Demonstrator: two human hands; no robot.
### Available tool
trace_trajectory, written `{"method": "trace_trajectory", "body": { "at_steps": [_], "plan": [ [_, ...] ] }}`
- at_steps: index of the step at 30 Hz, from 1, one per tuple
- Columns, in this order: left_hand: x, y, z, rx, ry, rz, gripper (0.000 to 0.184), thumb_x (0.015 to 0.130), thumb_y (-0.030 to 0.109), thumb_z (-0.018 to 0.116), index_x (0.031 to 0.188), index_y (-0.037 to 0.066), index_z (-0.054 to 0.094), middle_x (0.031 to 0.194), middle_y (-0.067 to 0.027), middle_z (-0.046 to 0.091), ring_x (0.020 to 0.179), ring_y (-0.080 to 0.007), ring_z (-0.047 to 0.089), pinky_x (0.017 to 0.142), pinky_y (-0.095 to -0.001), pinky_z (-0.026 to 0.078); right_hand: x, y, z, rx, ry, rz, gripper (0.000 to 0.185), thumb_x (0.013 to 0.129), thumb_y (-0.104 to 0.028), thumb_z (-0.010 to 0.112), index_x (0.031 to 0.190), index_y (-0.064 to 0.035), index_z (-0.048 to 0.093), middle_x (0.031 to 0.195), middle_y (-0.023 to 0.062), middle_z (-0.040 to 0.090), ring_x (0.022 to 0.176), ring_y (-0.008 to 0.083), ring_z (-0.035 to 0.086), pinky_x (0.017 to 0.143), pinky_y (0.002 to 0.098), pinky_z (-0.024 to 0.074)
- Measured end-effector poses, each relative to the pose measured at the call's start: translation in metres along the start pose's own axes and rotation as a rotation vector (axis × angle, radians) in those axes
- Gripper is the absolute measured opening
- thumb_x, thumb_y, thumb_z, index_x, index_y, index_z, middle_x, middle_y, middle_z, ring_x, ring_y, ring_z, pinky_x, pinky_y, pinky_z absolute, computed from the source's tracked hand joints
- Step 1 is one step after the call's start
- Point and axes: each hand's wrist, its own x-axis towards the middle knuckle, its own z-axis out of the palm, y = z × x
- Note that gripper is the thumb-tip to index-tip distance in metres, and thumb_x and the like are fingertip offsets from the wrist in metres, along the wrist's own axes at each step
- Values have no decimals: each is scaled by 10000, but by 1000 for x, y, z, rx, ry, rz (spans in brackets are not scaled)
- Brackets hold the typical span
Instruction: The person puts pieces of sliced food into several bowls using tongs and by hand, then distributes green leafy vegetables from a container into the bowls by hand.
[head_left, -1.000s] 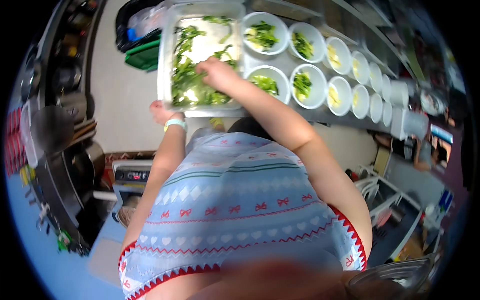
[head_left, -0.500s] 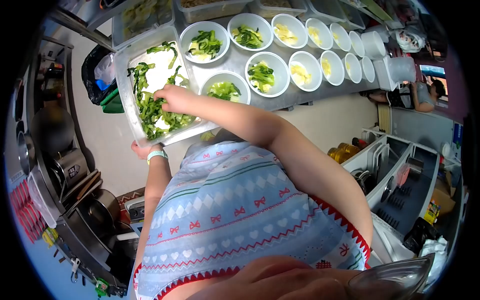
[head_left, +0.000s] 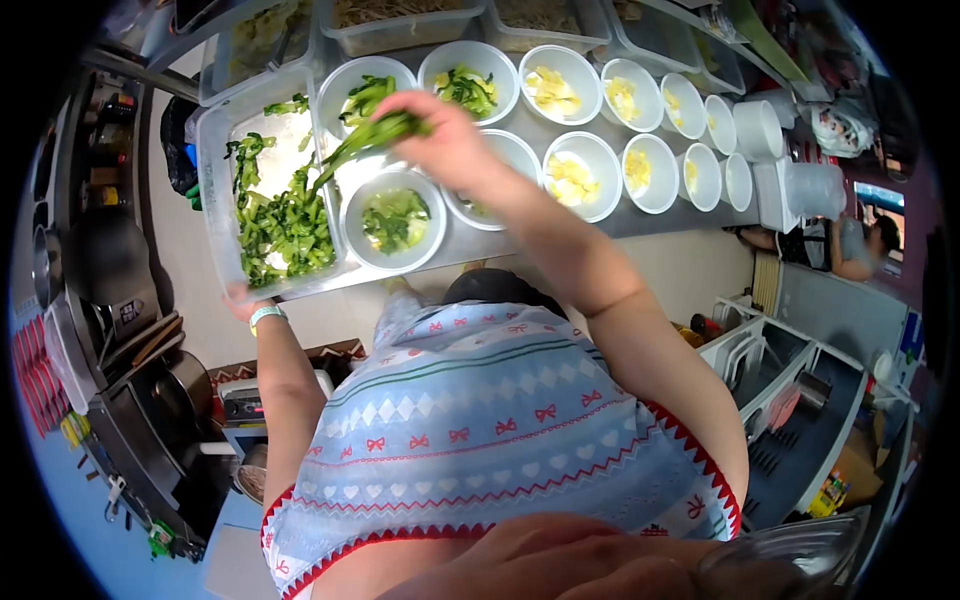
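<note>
My right hand is closed around a bunch of cooked leafy greens and holds it in the air over the white bowls. A clear plastic tub with more chopped greens stands at the counter's left end. At the tub's near left corner, my left hand grips the edge; part of its fingers is hidden. Close below the lifted bunch is a white bowl with greens in it. Another bowl of greens is just beyond my right hand.
Two rows of white bowls with pale yellow pieces run right along the metal counter. Plastic tubs line the back. A stack of bowls stands at the right end. Another person is farther right.
My right hand has risen out of the tub and moved right and up, carrying a bunch of greens over the bowls. My left hand remains at the tub's corner. The view has shifted slightly.
</note>
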Motion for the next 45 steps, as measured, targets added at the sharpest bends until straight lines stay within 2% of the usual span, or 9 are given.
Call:
{"method": "trace_trajectory", "body": {
  "at_steps": [7, 13, 16, 18, 22, 24, 39, 42, 45],
  "plan": [
    [79, -40, -50, 298, 119, 0, 356, 872, 301, 575, 985, -28, 646, 953, -183, 681, 816, -291, 596, 781, -435, 490, -20, -31, -129, -486, 330, -183, 415, 823, 25, 548, 1206, -124, 608, 1081, 34, 657, 939, 134, 624, 792, 264, 512],
    [114, -36, -67, 295, 113, 1, 368, 882, 345, 566, 932, 2, 689, 904, -186, 711, 776, -321, 649, 763, -439, 504, 8, 33, -201, -1296, 102, 482, 460, 837, -52, 574, 1278, -175, 624, 1132, 196, 665, 1026, 357, 639, 917, 393, 503],
    [117, -33, -69, 374, 75, 14, 382, 873, 345, 574, 938, -15, 684, 892, -168, 713, 757, -291, 632, 737, -420, 505, 8, 40, -223, -1257, 242, 196, 369, 863, -51, 581, 1220, -112, 653, 1050, 165, 698, 949, 287, 669, 856, 362, 516],
    [112, -38, -68, 269, 90, 25, 378, 867, 345, 573, 912, -16, 677, 840, -143, 702, 711, -266, 599, 714, -409, 510, 3, 33, -232, -1143, 308, 225, 325, 856, -52, 570, 1144, -132, 698, 1061, 164, 690, 957, 294, 668, 865, 351, 519],
    [119, -27, -69, 91, 38, 35, 337, 841, 306, 573, 861, -18, 660, 747, -117, 651, 659, -253, 546, 660, -417, 486, -24, -3, -218, -872, 403, 278, 237, 902, -65, 574, 1102, -64, 699, 908, 60, 702, 802, 121, 645, 733, 248, 496],
    [122, -24, -70, 72, 19, 72, 323, 829, 292, 575, 848, -20, 655, 722, -110, 633, 646, -244, 527, 640, -414, 474, -38, -24, -205, -577, 512, 95, 211, 922, -49, 566, 1093, -16, 686, 904, 38, 688, 796, 89, 629, 712, 223, 484],
    [98, -16, -58, -259, 41, -72, 192, 740, 123, 634, 876, -13, 634, 834, -123, 640, 687, -250, 550, 615, -419, 480, -171, -49, -152, -496, 694, 250, 156, 965, -34, 553, 1084, -5, 649, 1084, 50, 648, 889, 104, 627, 811, 243, 523],
    [76, 16, -56, -82, 159, -167, 197, 718, 88, 661, 887, -8, 634, 858, -124, 642, 724, -259, 577, 650, -436, 510, -171, 9, -150, -1032, 214, 124, 231, 955, -78, 560, 1169, -79, 646, 1195, 102, 630, 977, 234, 644, 916, 330, 504],
    [81, -4, -62, -270, 144, -201, 199, 699, 72, 679, 884, 4, 647, 871, -119, 651, 750, -264, 595, 677, -440, 527, -184, 36, -155, -1072, 275, 181, 236, 959, -118, 550, 1168, -92, 657, 1147, 124, 651, 1003, 293, 633, 933, 366, 484]
  ]
}}
